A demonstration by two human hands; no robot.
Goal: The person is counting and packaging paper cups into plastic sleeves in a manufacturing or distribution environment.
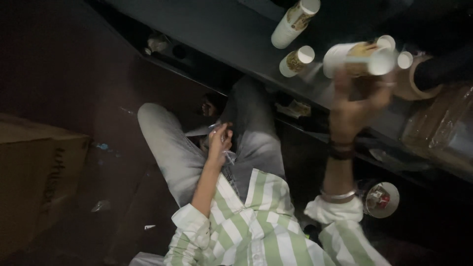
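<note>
Your right hand (pixel 355 106) is up at the dark workbench (pixel 231 34), fingers wrapped around a white paper cup lying sideways with a brownish print on it (pixel 358 59), so that's a closed grip on the cup, at the far right of the bench edge. It's blurry there, so I can't make out exactly how the fingers sit. Your left hand (pixel 219 140) is down over your lap on the grey trousers (pixel 172 148), pinching a small bit of clear plastic wrap (pixel 227 156). Two more white printed paper cups (pixel 294 17) stand on the bench to the left of the held one, and a roll of brown packing tape (pixel 411 79) sits just right of it. A brown cardboard box (pixel 34 177) is on the floor at the far left.
</note>
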